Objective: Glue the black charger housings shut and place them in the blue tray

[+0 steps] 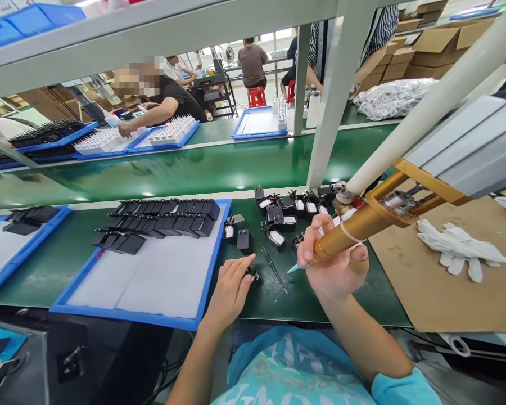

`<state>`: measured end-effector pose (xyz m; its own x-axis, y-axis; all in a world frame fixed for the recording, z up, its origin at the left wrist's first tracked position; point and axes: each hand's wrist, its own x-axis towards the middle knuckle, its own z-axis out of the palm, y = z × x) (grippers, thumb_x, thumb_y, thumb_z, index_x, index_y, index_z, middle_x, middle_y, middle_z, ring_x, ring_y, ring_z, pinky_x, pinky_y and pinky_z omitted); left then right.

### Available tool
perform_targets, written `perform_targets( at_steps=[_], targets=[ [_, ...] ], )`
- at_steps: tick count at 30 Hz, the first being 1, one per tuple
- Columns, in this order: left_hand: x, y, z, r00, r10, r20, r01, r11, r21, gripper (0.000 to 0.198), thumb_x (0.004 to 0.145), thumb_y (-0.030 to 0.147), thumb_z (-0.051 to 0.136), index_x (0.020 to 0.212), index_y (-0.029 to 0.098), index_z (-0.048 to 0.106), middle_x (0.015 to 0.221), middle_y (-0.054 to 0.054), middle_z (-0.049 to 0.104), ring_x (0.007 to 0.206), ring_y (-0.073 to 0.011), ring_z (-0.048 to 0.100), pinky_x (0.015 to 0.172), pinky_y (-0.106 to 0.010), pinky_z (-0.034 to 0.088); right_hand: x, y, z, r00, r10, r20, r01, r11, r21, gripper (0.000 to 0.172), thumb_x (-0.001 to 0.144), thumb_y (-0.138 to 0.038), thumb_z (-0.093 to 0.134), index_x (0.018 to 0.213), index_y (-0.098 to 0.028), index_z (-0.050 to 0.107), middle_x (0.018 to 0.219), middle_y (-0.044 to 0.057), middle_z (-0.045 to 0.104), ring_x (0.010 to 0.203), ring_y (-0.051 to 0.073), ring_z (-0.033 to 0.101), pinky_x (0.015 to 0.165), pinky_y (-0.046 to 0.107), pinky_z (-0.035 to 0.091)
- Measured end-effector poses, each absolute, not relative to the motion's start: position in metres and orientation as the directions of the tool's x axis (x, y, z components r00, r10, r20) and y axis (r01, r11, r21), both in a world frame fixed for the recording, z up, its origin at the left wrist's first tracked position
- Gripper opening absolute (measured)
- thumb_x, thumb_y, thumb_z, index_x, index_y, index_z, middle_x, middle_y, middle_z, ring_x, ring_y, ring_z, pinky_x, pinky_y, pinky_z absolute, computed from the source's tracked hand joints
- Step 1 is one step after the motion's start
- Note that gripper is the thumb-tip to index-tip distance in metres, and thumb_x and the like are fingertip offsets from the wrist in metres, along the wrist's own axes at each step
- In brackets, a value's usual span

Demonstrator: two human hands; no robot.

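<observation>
- From my remote seat, the green worktop is the widest thing I watch; the work is spread along it.
- The blue tray sits to my left, lined in white. The black housings stand in rows across its far part; they look closed up, so I count them as done, and I judge the batch only partly through.
- The cardboard sheet lies to my right, carrying white gloves.
- The gold tool slants down from the upper right.
- The open units lie in a loose cluster beyond my hands, several showing white insides and thin wires. I take these as what is left, a fair handful.
- My right grip is wrapped around the lower end of the gold tool.
- My left grip lies back-up, fingers over one piece; whether it pinches or merely steadies, I cannot tell.
- That small black unit is mostly hidden under those fingers, so I cannot say how far it has got.
- The tweezers lie between both grips, untouched.
- The teal tip pokes out past my right fingers, apart from the unit.
</observation>
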<state>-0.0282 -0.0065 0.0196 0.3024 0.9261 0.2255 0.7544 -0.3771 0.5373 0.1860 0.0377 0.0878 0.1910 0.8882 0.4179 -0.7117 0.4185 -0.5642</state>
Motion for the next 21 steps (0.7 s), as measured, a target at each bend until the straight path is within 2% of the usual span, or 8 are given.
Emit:
perform_targets(
  at_steps=[5, 8, 11, 13, 18, 21],
  targets=[
    [-0.021, -0.014, 0.010, 0.217, 0.930, 0.296, 0.741, -0.354, 0.570, 0.033, 0.095, 0.027, 0.049, 0.127, 0.024, 0.056, 0.111, -0.007, 0.068, 0.101, -0.0211, 0.062, 0.086, -0.034, 0.051, 0.187, 0.037, 0.088, 0.187, 0.892, 0.412, -0.726, 0.408, -0.553, 0.036, 0.078, -0.057, 0.059, 0.089, -0.023, 0.058, 0.092, 0.001, 0.053, 0.048, 0.008, 0.055, 0.032, 0.023, 0.048],
    [-0.014, -0.014, 0.004, 0.141, 0.920, 0.364, 0.730, -0.346, 0.590, 0.021, 0.092, 0.025, 0.055, 0.112, 0.023, 0.063, 0.105, -0.005, 0.070, 0.099, -0.0198, 0.065, 0.088, -0.033, 0.052, 0.187, 0.037, 0.088, 0.182, 0.896, 0.405, -0.719, 0.402, -0.566, 0.036, 0.077, -0.057, 0.059, 0.087, -0.023, 0.058, 0.092, 0.001, 0.053, 0.047, 0.008, 0.054, 0.032, 0.023, 0.048],
    [-0.012, -0.013, -0.002, 0.119, 0.909, 0.401, 0.717, -0.358, 0.599, 0.017, 0.093, 0.022, 0.053, 0.106, 0.022, 0.064, 0.106, -0.005, 0.070, 0.101, -0.0187, 0.065, 0.091, -0.032, 0.052, 0.187, 0.037, 0.088, 0.180, 0.895, 0.407, -0.712, 0.405, -0.574, 0.036, 0.077, -0.058, 0.059, 0.087, -0.023, 0.060, 0.092, 0.001, 0.053, 0.047, 0.008, 0.053, 0.032, 0.023, 0.048],
    [-0.013, -0.012, -0.004, 0.155, 0.903, 0.400, 0.741, -0.375, 0.557, 0.018, 0.094, 0.023, 0.052, 0.109, 0.023, 0.063, 0.109, -0.005, 0.069, 0.103, -0.0190, 0.065, 0.091, -0.032, 0.052, 0.188, 0.037, 0.087, 0.178, 0.894, 0.412, -0.717, 0.404, -0.568, 0.035, 0.078, -0.057, 0.059, 0.088, -0.023, 0.061, 0.093, 0.001, 0.053, 0.048, 0.008, 0.054, 0.032, 0.023, 0.048],
    [-0.019, -0.011, -0.002, 0.285, 0.913, 0.291, 0.865, -0.376, 0.332, 0.036, 0.090, 0.032, 0.059, 0.125, 0.025, 0.056, 0.117, -0.007, 0.067, 0.101, -0.0239, 0.064, 0.085, -0.036, 0.052, 0.189, 0.035, 0.088, 0.161, 0.899, 0.407, -0.730, 0.386, -0.564, 0.036, 0.078, -0.057, 0.059, 0.087, -0.022, 0.062, 0.092, 0.001, 0.053, 0.049, 0.008, 0.055, 0.033, 0.024, 0.048],
    [-0.022, -0.010, -0.001, 0.322, 0.927, 0.193, 0.857, -0.372, 0.358, 0.034, 0.094, 0.029, 0.053, 0.128, 0.027, 0.054, 0.114, -0.006, 0.067, 0.097, -0.0228, 0.064, 0.082, -0.035, 0.051, 0.190, 0.035, 0.088, 0.156, 0.905, 0.396, -0.724, 0.378, -0.577, 0.037, 0.076, -0.058, 0.062, 0.088, -0.023, 0.061, 0.092, 0.000, 0.053, 0.048, 0.008, 0.054, 0.033, 0.024, 0.048]
  ],
)
